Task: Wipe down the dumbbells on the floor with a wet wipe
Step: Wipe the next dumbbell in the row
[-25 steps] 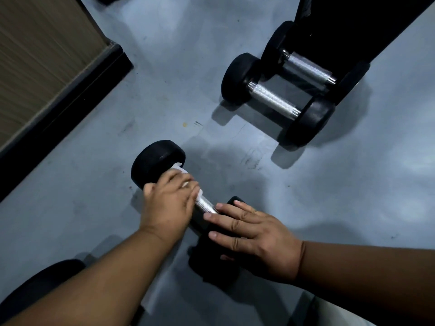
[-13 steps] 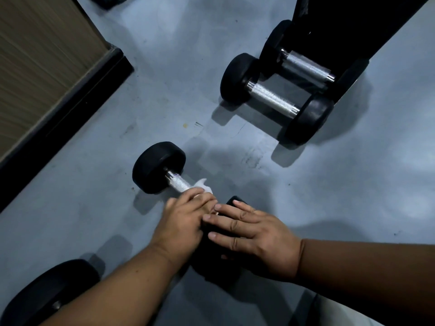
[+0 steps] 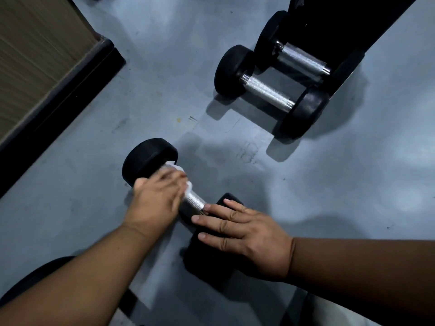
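A black dumbbell [image 3: 150, 158] with a silver knurled handle lies on the grey floor in front of me. My left hand [image 3: 156, 198] grips a white wet wipe [image 3: 179, 171] around the far part of the handle, close to the far head. The wipe shows only at the hand's far edge. My right hand [image 3: 244, 234] lies flat with straight fingers on the dumbbell's near head, holding it still. Two more black dumbbells [image 3: 268, 92] lie side by side at the upper right.
A wooden panel with a black base strip [image 3: 58, 100] runs along the left. A dark bench or rack [image 3: 348, 24] stands behind the far dumbbells. A black rounded object [image 3: 30, 278] shows at the lower left under my forearm.
My left hand has slid the wipe along the handle, from the near end by my right hand back toward the far head. My right hand has stayed on the near head.
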`<state>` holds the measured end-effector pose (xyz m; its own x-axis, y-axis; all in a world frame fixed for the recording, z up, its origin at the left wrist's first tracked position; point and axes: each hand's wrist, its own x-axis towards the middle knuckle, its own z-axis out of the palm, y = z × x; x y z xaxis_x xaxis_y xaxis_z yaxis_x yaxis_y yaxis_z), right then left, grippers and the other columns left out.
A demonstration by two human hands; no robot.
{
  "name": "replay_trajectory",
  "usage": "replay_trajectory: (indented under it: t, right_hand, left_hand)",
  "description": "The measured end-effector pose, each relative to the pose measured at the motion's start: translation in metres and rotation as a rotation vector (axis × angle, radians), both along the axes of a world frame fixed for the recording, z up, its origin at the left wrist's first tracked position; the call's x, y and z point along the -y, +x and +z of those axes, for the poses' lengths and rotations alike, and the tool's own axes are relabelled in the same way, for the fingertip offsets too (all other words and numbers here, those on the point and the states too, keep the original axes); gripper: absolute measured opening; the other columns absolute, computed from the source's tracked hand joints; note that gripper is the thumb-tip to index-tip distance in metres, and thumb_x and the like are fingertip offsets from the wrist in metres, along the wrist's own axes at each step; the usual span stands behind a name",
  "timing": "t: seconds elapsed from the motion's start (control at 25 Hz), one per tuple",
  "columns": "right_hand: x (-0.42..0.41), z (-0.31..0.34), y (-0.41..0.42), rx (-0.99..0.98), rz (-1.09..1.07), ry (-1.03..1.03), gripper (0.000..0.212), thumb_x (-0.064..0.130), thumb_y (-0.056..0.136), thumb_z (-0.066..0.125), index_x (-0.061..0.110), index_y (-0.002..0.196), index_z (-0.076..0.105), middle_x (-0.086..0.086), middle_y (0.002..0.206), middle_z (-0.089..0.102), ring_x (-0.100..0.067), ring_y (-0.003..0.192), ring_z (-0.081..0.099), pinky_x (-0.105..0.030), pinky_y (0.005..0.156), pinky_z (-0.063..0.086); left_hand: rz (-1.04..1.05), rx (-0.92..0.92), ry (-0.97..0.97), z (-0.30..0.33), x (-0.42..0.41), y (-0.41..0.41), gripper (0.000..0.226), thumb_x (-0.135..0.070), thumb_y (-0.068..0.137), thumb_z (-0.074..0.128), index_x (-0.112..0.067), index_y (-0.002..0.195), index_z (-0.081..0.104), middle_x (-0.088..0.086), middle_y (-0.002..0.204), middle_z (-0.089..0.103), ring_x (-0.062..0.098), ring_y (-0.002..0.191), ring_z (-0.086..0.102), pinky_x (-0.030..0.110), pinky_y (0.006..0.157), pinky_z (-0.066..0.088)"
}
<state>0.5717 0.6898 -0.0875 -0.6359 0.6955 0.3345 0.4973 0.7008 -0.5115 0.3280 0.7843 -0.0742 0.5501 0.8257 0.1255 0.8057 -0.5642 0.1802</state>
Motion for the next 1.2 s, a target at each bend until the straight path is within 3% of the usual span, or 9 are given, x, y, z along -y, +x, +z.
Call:
replay_trajectory:
  t: [0.08,0.24,0.36,0.44,0.6,0.8,0.92,1.0,1.2]
  right_hand:
    - [0.000,-0.001,0.003,0.004,-0.003,-0.005,0.044,0.029,0.113,0.035,0.014,0.140,0.068,-0.006,0.160,0.049,-0.029,0.154,0.039,-0.054,0.120,0.038]
    - [0.002,0.001,0.002,0.035,0.021,-0.002,0.043,0.028,0.111,0.040,0.015,0.143,0.065,-0.005,0.162,0.047,-0.028,0.155,0.036,-0.055,0.120,0.038]
    - [0.002,0.001,0.000,0.049,0.034,0.003,0.039,0.024,0.109,0.046,0.015,0.142,0.066,-0.004,0.162,0.047,-0.027,0.155,0.036,-0.053,0.121,0.037]
    - [0.000,0.001,0.002,0.052,0.040,0.012,0.039,0.022,0.107,0.051,0.016,0.143,0.065,-0.003,0.162,0.047,-0.027,0.155,0.036,-0.052,0.121,0.037]
    - [0.001,0.006,0.001,0.068,0.060,0.012,0.041,0.024,0.110,0.044,0.017,0.144,0.064,-0.002,0.162,0.047,-0.026,0.155,0.036,-0.051,0.123,0.036]
    - [-0.002,0.010,0.001,0.061,0.133,0.029,0.035,0.022,0.111,0.049,0.019,0.140,0.068,0.001,0.159,0.050,-0.023,0.153,0.039,-0.047,0.122,0.038]
    - [-0.014,0.005,0.009,0.115,0.249,0.088,0.039,0.023,0.110,0.055,0.023,0.148,0.060,0.004,0.162,0.046,-0.023,0.155,0.037,-0.045,0.121,0.040]
    - [-0.025,-0.001,0.015,0.153,0.333,0.157,0.041,0.025,0.113,0.049,0.025,0.155,0.050,0.005,0.164,0.043,-0.023,0.156,0.035,-0.042,0.121,0.041]
    - [-0.043,0.000,0.022,0.036,0.387,0.114,0.037,0.021,0.113,0.044,0.022,0.142,0.066,0.003,0.158,0.051,-0.023,0.152,0.042,-0.043,0.120,0.042]
  left_hand:
    - [0.059,0.003,0.006,-0.003,0.004,0.006,0.034,-0.028,0.096,0.045,-0.017,0.104,0.076,-0.003,0.113,0.074,0.015,0.121,0.053,0.033,0.074,0.028]
    - [-0.266,0.031,-0.045,-0.009,0.040,0.005,0.036,-0.027,0.095,0.047,-0.018,0.119,0.073,-0.007,0.128,0.069,0.016,0.129,0.056,0.035,0.077,0.034]
    - [0.000,0.054,-0.006,-0.010,0.007,-0.008,0.034,-0.029,0.099,0.046,-0.021,0.115,0.074,-0.007,0.125,0.071,0.014,0.129,0.054,0.035,0.076,0.032]
    - [0.134,0.108,-0.021,-0.014,0.010,0.001,0.032,-0.028,0.101,0.047,-0.018,0.111,0.075,-0.006,0.120,0.071,0.016,0.127,0.055,0.039,0.080,0.043]
    - [-0.244,0.172,-0.052,-0.018,0.040,0.007,0.034,-0.029,0.108,0.042,-0.019,0.115,0.074,-0.008,0.125,0.070,0.015,0.126,0.058,0.040,0.080,0.041]
    - [0.108,0.224,-0.020,-0.021,0.014,-0.006,0.029,-0.029,0.107,0.047,-0.021,0.109,0.075,-0.008,0.119,0.071,0.019,0.124,0.062,0.042,0.084,0.046]
    - [-0.109,0.261,-0.047,-0.027,0.050,0.007,0.032,-0.030,0.110,0.044,-0.022,0.116,0.074,-0.009,0.126,0.069,0.016,0.130,0.058,0.042,0.082,0.045]
    - [-0.185,0.228,-0.036,-0.028,0.040,-0.005,0.032,-0.032,0.111,0.045,-0.023,0.117,0.075,-0.012,0.126,0.069,0.014,0.130,0.059,0.038,0.082,0.038]
    - [0.069,0.165,0.037,-0.022,0.014,-0.007,0.035,-0.035,0.109,0.044,-0.020,0.113,0.076,-0.010,0.121,0.072,0.017,0.127,0.061,0.041,0.086,0.043]
